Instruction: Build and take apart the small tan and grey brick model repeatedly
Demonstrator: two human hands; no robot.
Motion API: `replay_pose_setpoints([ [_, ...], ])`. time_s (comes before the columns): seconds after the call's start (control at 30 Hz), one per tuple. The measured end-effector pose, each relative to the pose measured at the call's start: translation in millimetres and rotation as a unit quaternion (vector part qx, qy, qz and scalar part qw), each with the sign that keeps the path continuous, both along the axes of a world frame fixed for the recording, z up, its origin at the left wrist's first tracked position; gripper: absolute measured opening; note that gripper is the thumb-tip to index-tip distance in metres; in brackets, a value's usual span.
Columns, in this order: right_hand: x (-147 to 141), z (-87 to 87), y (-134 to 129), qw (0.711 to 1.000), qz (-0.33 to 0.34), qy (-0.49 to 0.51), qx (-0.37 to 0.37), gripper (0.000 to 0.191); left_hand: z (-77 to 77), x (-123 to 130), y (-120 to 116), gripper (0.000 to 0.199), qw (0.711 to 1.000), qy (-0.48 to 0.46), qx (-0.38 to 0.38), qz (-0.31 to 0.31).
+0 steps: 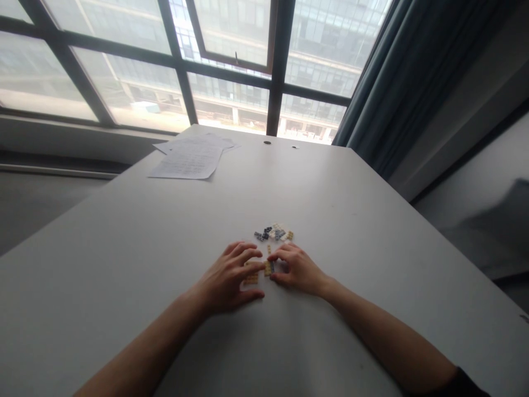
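My left hand (pixel 235 275) is open, with its fingers spread over a tan studded toy-brick plate (pixel 250 278) that they partly cover. Its index fingertip reaches the edge of a smaller tan building-brick piece (pixel 268 269) with a grey strip along its right side. Thumb and index finger of my right hand (pixel 295 268) are closed on that smaller piece from the right. Just beyond it lies a narrow tan brick (pixel 269 249). Farther off is a loose pile of small bricks, with black ones (pixel 266 232), white ones (pixel 278 226) and a tan one (pixel 290 235).
Everything rests on a large white table (pixel 330 193). Printed paper sheets (pixel 190 157) overlap at its far left. Two small round spots, one a dark disc (pixel 267 143), mark the far edge. Behind stand a window and a dark curtain (pixel 384 88).
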State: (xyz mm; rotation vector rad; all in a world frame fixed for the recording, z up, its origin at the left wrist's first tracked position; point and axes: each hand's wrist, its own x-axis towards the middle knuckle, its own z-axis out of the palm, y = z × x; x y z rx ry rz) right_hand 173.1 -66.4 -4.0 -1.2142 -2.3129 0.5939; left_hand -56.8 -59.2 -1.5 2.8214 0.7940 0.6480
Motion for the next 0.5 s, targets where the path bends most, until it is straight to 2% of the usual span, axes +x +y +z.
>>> replay_pose_setpoints([
  [0.37, -1.8, -3.1, -2.1, 1.0, -0.008, -0.002, 0.006, 0.033, 1.8, 0.9, -0.7, 0.039, 1.0, -0.007, -0.001, -0.001],
  [0.5, -2.2, 1.4, -3.4, 1.0, -0.013, 0.008, 0.0, 0.035, -1.1, -1.5, 0.5, 0.042, 1.0, -0.012, 0.006, 0.004],
])
